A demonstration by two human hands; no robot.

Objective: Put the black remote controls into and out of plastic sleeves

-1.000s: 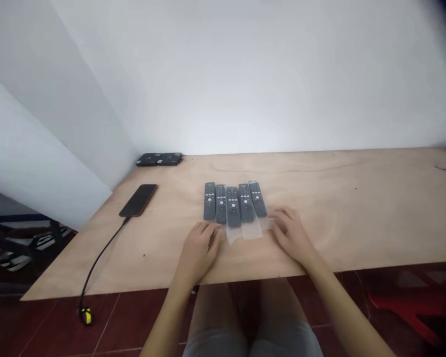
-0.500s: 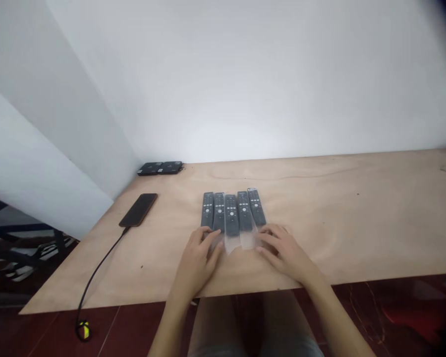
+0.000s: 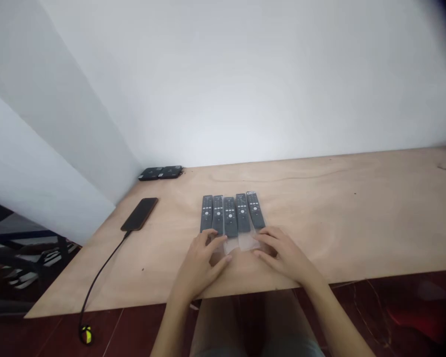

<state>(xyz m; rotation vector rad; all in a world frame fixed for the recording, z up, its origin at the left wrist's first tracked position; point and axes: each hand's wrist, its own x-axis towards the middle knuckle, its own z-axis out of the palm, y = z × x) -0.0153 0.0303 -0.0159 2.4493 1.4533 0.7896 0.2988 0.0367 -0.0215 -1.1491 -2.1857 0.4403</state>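
Note:
Several black remote controls, each in a clear plastic sleeve, lie side by side in a row on the wooden table. The middle remote control (image 3: 230,218) sits a little lower than its neighbours, and the rightmost remote control (image 3: 255,210) slants outward. My left hand (image 3: 200,263) rests at the lower ends of the left remotes, thumb and fingers apart, covering part of the sleeves. At the lower end of the rightmost remote, my right hand (image 3: 284,253) lies with its fingers spread over the plastic. Neither hand grips a remote.
A phone (image 3: 139,214) lies on the left side of the table (image 3: 338,223), its black cable (image 3: 100,272) hanging over the front edge. Two flat black boxes (image 3: 160,172) sit at the back left corner by the white wall (image 3: 245,89).
My left thumb has shifted slightly to the right, and its fingers have spread a little. The remotes keep their row; the view has tilted slightly.

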